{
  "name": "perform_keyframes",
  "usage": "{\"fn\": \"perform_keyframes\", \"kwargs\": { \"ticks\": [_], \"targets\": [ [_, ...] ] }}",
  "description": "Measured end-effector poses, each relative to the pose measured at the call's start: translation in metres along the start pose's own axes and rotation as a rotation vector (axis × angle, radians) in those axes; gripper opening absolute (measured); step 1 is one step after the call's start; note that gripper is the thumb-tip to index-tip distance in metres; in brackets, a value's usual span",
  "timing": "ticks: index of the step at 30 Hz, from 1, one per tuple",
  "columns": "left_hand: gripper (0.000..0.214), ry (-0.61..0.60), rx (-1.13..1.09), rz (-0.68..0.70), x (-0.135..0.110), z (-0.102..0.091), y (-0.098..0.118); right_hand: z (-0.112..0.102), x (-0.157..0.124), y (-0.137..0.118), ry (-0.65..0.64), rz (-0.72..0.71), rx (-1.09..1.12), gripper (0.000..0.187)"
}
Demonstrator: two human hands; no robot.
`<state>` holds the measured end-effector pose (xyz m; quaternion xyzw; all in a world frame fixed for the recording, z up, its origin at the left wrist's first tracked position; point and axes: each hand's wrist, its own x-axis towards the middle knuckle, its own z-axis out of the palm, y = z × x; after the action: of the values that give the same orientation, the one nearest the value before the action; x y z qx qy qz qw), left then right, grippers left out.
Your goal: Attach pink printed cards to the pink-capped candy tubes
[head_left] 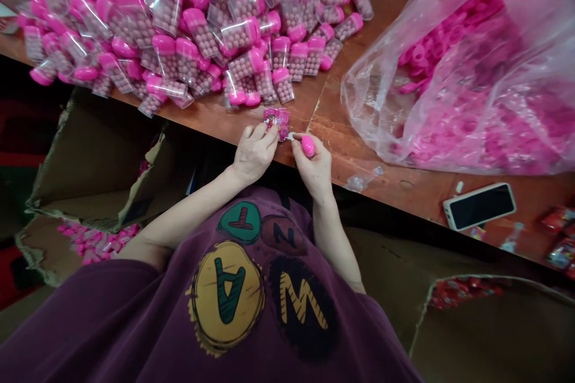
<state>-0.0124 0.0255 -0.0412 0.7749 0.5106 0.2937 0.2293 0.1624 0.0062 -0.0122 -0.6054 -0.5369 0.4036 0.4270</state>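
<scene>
At the table's near edge, my left hand point(257, 152) has its fingers closed on a small printed pink packet point(281, 118), which lies against the wood. Close beside it, my right hand point(314, 166) is curled around a pink-capped piece point(308, 146); only its rounded pink end shows, and the rest is hidden in the palm. The right thumb and forefinger pinch a small whitish bit point(290, 136) by the packet's edge. Beyond both hands spreads a heap of clear containers point(242, 36) with pink caps, filled with small pinkish balls.
A clear plastic bag point(372, 90) of pink plastic parts covers the right of the table point(404, 191). A phone point(480, 207) lies nearer the edge, with plastic scraps point(362, 181) to its left. Cardboard boxes point(90, 155) stand below the table at both sides.
</scene>
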Motion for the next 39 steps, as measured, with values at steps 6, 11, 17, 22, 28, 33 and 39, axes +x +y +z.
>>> {"fn": "perform_keyframes", "kwargs": {
  "ticks": [6,11,17,22,28,33,39],
  "targets": [
    [0.034,0.213,0.048,0.007,-0.002,-0.006,0.009,0.006,0.008,-0.008,0.018,0.095,-0.122,0.043],
    [0.032,0.251,-0.090,-0.019,-0.006,-0.001,0.005,0.013,0.029,-0.012,-0.026,0.163,-0.289,0.057],
    [0.028,0.259,-0.194,-0.076,-0.011,0.000,0.004,0.020,0.047,-0.011,0.000,0.175,-0.555,0.046],
    [0.022,0.332,-0.361,-0.188,-0.008,-0.010,0.009,0.021,0.057,-0.008,-0.028,0.179,-0.532,0.037],
    [0.013,0.339,-0.457,-0.318,0.004,-0.021,0.012,0.019,0.059,-0.010,-0.023,0.165,-0.450,0.034],
    [0.012,0.288,-0.404,-0.269,0.009,-0.021,0.007,0.018,0.055,-0.013,-0.038,0.121,-0.423,0.031],
    [0.022,0.180,-0.210,-0.176,0.007,-0.011,0.001,0.016,0.053,-0.007,-0.061,0.046,-0.397,0.015]
  ]
}}
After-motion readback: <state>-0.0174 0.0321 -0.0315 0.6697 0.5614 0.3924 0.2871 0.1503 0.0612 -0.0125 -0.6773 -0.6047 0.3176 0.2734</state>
